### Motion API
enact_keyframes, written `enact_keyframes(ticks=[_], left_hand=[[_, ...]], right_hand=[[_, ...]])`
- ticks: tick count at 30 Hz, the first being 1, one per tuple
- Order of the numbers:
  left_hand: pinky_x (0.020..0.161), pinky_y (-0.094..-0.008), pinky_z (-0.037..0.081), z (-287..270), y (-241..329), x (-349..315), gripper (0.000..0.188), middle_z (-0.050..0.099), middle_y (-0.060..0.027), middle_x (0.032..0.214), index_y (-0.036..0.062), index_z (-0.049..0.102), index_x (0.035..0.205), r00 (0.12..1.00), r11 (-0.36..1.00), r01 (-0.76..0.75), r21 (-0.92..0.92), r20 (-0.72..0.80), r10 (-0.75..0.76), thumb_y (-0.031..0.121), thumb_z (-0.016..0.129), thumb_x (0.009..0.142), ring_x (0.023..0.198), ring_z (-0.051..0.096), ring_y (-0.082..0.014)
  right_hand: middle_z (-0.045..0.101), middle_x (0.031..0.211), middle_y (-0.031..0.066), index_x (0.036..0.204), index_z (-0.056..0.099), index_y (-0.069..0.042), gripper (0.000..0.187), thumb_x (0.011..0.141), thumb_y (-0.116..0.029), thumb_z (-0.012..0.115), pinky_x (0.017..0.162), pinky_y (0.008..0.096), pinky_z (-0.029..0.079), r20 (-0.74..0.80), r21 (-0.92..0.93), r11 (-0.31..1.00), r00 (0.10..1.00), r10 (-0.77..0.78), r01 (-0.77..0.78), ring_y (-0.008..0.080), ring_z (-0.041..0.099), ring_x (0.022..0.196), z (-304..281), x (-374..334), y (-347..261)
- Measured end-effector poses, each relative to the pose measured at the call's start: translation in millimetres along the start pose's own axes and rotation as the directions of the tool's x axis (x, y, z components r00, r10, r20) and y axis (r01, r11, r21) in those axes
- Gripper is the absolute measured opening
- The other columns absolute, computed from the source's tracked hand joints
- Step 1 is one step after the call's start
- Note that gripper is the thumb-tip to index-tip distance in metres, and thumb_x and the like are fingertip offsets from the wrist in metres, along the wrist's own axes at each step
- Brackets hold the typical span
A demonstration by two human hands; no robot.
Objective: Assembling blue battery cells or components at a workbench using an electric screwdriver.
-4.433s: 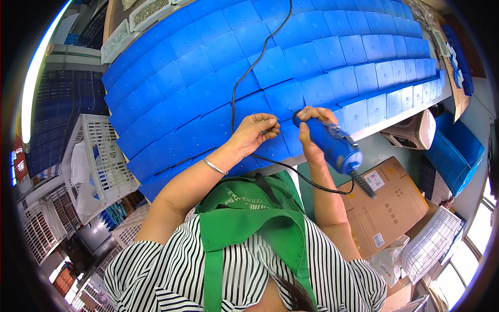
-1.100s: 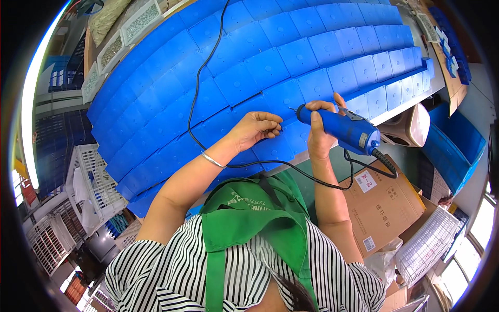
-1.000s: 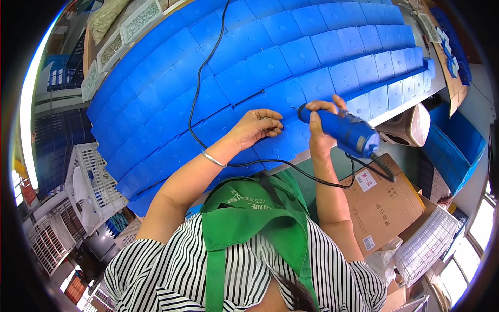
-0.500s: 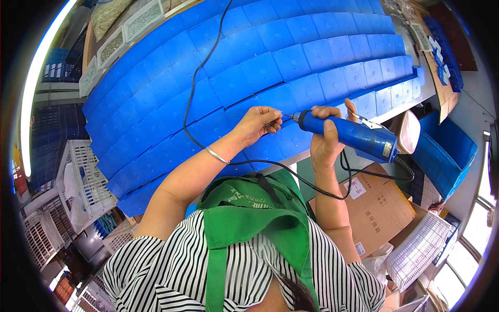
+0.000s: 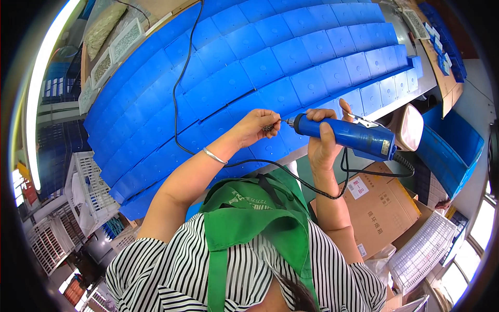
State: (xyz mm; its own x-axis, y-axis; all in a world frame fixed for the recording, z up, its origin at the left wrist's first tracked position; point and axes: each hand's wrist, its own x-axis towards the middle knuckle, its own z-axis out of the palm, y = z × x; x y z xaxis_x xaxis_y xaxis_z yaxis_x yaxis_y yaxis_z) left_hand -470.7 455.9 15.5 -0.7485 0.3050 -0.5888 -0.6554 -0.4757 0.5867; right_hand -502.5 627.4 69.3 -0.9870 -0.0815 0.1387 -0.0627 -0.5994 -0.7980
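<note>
My right hand (image 5: pixel 323 138) is wrapped round a blue electric screwdriver (image 5: pixel 353 136), held sideways with its bit pointing left. Several small dark screws (image 5: pixel 267 127) sit in the curled fingers of my left hand (image 5: pixel 256 127). The thumb and forefinger of that hand pinch at the tip of the bit; whether a screw is on the tip is too small to make out. Both hands are above rows of flat blue plastic pieces (image 5: pixel 265 63) that overlap across the table. A black cord (image 5: pixel 176 99) runs over these pieces and another stretch loops below the screwdriver.
White trays of small parts (image 5: pixel 127 40) stand at the far left. On the right are a blue bin (image 5: pixel 451 148), a cardboard box (image 5: pixel 377 210) and a white plastic basket (image 5: pixel 422 249). White crates (image 5: pixel 89 187) are stacked at the left, beside the table's edge.
The view has shifted slightly. My left thumb and forefinger remain at the bit tip, and both hands keep their holds. The screwdriver lies a little further left in the picture.
</note>
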Motion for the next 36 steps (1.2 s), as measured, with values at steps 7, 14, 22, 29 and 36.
enact_keyframes(ticks=[7,14,22,29,36], left_hand=[[0.056,-0.0213,0.045,1,0,8,0.022,0.059,-0.0017,0.075,0.0071,0.059,0.08,1.0,0.999,-0.018,-0.051,-0.011,0.018,0.028,0.058,0.088,0.064,0.055,-0.0098],[0.055,-0.021,0.044,-4,2,7,0.022,0.059,-0.0018,0.073,0.0071,0.059,0.08,0.999,0.999,-0.009,-0.038,-0.04,0.008,0.028,0.058,0.088,0.063,0.055,-0.0095],[0.052,-0.0224,0.045,-4,7,10,0.033,0.061,-0.0065,0.076,0.0013,0.059,0.091,0.998,0.988,0.043,-0.145,0.05,-0.036,0.033,0.051,0.09,0.063,0.058,-0.0123],[0.056,-0.0238,0.047,-16,1,5,0.023,0.062,-0.01,0.081,-0.0022,0.055,0.101,0.999,0.999,0.018,-0.052,-0.043,-0.02,0.015,0.042,0.093,0.068,0.06,-0.014],[0.062,-0.0251,0.05,-12,-1,4,0.015,0.062,-0.0119,0.086,0.0003,0.052,0.101,0.998,0.998,0.02,-0.06,-0.05,-0.023,0.008,0.042,0.092,0.074,0.062,-0.0163]], right_hand=[[0.055,0.082,0.011,0.126,0.031,-0.005,0.06,0.075,-0.01,0.063,0.084,0.0403,0.043,-0.069,0.077,0.996,0.997,0.045,-0.04,0.0222,0.055,0.081,-2,9,3],[0.054,0.083,0.0107,0.127,0.031,-0.005,0.061,0.076,-0.011,0.063,0.085,0.0401,0.043,-0.056,0.032,0.999,0.998,0.006,-0.004,0.0219,0.054,0.082,-2,11,4],[0.054,0.082,0.0108,0.129,0.03,-0.005,0.062,0.076,-0.01,0.062,0.084,0.0398,0.044,-0.096,0.135,0.987,0.991,0.097,-0.084,0.0215,0.054,0.081,-4,18,7],[0.057,0.086,0.0085,0.118,0.036,0.0,0.052,0.072,-0.003,0.06,0.09,0.0362,0.04,-0.055,-0.241,0.968,0.995,-0.084,0.068,0.0184,0.056,0.086,-13,14,29],[0.057,0.088,0.0048,0.114,0.04,0.001,0.046,0.074,-0.006,0.062,0.092,0.0352,0.038,0.031,-0.415,0.908,0.999,-0.041,0.05,0.0159,0.055,0.089,-14,12,37]])
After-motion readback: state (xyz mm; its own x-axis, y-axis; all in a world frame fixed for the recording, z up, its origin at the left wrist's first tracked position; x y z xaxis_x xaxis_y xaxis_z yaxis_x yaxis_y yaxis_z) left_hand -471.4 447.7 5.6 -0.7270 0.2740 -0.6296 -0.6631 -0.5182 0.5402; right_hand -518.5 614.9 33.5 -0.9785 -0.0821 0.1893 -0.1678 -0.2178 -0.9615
